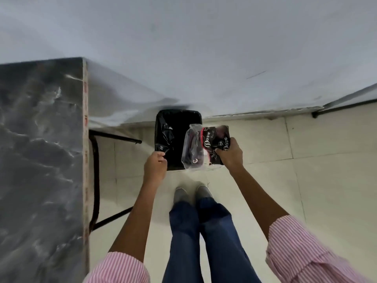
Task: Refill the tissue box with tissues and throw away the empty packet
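Right hand (231,154) fingers grip empty packet (204,147) over bin (177,119); left hand (155,165) fingers pinch liner (165,137).

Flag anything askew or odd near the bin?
Only the bin liner: its near-left corner has sagged off the rim of the bin, and the left hand pinches it. The right hand holds the crumpled empty packet over the opening. Nothing spilled.

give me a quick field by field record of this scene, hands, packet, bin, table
left hand: pinching the black bin liner at the bin's near left corner
right hand: gripping the empty black and clear plastic tissue packet
packet position: held above the bin's right side, not yet dropped
bin: black rectangular waste bin on the pale tiled floor, against the wall
table: dark marble-patterned table to the left
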